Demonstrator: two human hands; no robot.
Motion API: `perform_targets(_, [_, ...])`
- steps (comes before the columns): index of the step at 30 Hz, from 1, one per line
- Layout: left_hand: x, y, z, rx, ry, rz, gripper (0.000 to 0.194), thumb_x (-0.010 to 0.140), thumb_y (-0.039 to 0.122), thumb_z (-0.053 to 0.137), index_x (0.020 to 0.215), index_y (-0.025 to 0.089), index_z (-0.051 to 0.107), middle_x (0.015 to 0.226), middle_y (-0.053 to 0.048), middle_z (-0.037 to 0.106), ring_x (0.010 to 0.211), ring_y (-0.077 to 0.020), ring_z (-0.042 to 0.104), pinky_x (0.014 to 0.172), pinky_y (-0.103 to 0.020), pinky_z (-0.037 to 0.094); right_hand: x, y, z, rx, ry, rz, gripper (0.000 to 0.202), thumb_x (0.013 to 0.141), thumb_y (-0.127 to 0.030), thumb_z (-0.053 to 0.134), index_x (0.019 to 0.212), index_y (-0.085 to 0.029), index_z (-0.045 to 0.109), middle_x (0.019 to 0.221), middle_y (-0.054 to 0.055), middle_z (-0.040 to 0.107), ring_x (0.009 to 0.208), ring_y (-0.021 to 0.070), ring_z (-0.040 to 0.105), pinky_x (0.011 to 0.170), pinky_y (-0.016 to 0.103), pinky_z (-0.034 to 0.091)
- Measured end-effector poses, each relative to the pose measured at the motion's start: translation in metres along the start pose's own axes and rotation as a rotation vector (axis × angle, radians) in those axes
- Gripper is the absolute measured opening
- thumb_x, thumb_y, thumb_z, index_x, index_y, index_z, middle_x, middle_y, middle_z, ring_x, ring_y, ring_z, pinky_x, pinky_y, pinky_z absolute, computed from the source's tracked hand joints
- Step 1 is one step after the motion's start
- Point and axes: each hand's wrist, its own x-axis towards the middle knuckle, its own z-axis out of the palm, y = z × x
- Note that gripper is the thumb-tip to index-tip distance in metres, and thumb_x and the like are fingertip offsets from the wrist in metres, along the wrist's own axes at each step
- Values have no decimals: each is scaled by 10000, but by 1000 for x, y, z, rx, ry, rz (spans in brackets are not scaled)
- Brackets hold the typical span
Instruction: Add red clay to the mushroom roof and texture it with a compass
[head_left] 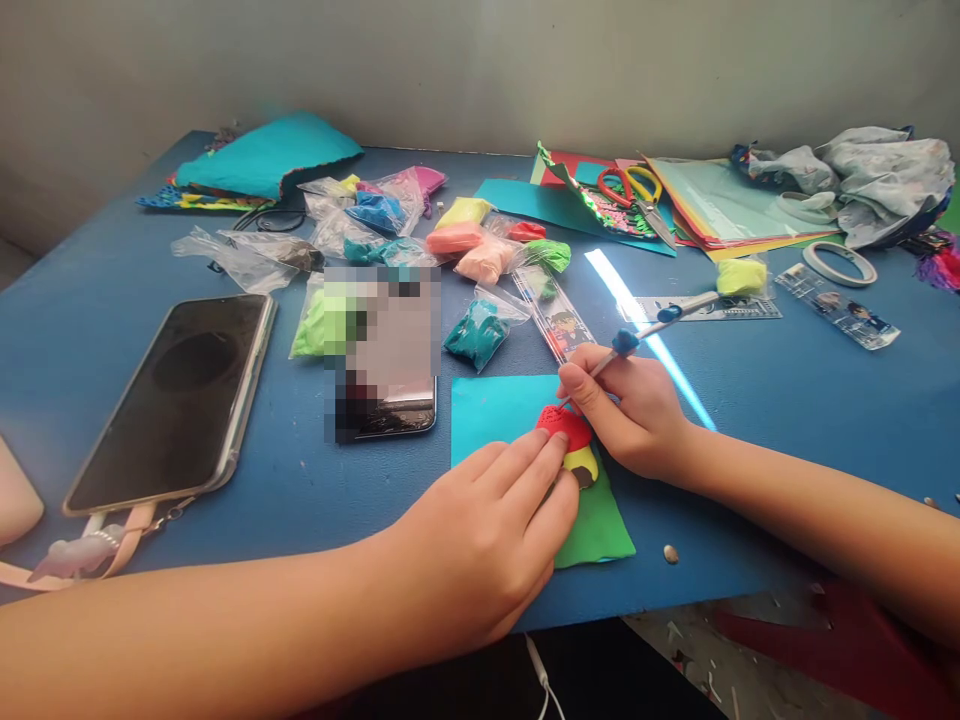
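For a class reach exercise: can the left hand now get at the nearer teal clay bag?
Probably yes: the nearer teal clay bag lies past the blue paper with the way apparently free, though the left hand must leave the red clay.

I can't read any word, number or brand from here. The cartoon-printed strip beyond the right hand has edge markings too fine to make out. Small dark marks run along the clear ruler farther right, too blurred to read. The picture strip near the white tape roll yields no legible lettering either.
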Motion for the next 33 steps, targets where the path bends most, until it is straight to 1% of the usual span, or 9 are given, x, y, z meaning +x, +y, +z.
perform_targets(4, [0,0,0,-9,-3,3,321,915,135,395,1083,7,638,1173,-230,671,1127,-334,628,868,-404,564,1,-1,0,-5,45,20,253,962,-174,426,717,-187,484,578,-46,459,468,68,438,503,206,389])
perform_targets(11, [0,0,1,-8,-6,0,336,917,136,380,1096,12,636,1181,-227,668,1134,-328,624,880,-408,562,2,-1,0,-14,27,60,282,990,-238,402,728,-193,498,549,-43,463,464,77,445,469,211,382])
perform_targets(15, [-1,0,1,-7,-8,6,326,911,148,408,1105,9,630,1196,-236,656,1150,-330,613,887,-406,557,2,-1,1,0,53,45,267,988,-216,409,737,-193,497,554,-50,453,453,66,433,460,201,372])
perform_targets(19, [-1,1,1,-12,-21,4,330,909,135,401,1113,5,626,1193,-250,651,1159,-329,603,895,-422,548,2,0,1,13,12,31,253,989,-229,411,749,-200,483,582,-46,467,467,66,446,473,194,381])
perform_targets(22, [-1,1,1,-7,-10,3,338,918,135,379,1103,12,635,1197,-245,652,1157,-322,605,889,-414,555,2,0,1,19,27,32,250,993,-232,402,758,-201,482,603,-39,483,476,70,448,497,199,393])
perform_targets(24, [0,1,1,-2,-4,2,340,925,138,371,1089,18,643,1185,-238,661,1143,-317,616,878,-407,562,1,1,1,18,7,19,244,989,-221,407,757,-197,479,617,-37,491,477,66,444,499,196,392])
perform_targets(27, [1,0,0,0,0,3,340,927,135,368,1081,16,647,1167,-233,671,1128,-322,628,867,-404,569,1,1,1,10,4,-11,235,982,-206,413,755,-194,474,630,-28,510,507,69,470,514,192,401])
perform_targets(31, [0,1,0,-3,-12,12,340,927,134,374,1095,-1,636,1187,-258,653,1154,-333,613,881,-413,564,1,2,1,-10,-26,-55,238,981,-215,412,748,-200,459,622,-18,543,543,83,505,536,200,422])
perform_targets(33, [-2,2,0,29,-7,32,328,922,125,395,1109,-9,628,1199,-266,644,1173,-337,601,898,-419,557,1,2,1,22,-12,-59,231,983,-217,405,760,-199,460,637,-13,546,558,86,510,543,205,432])
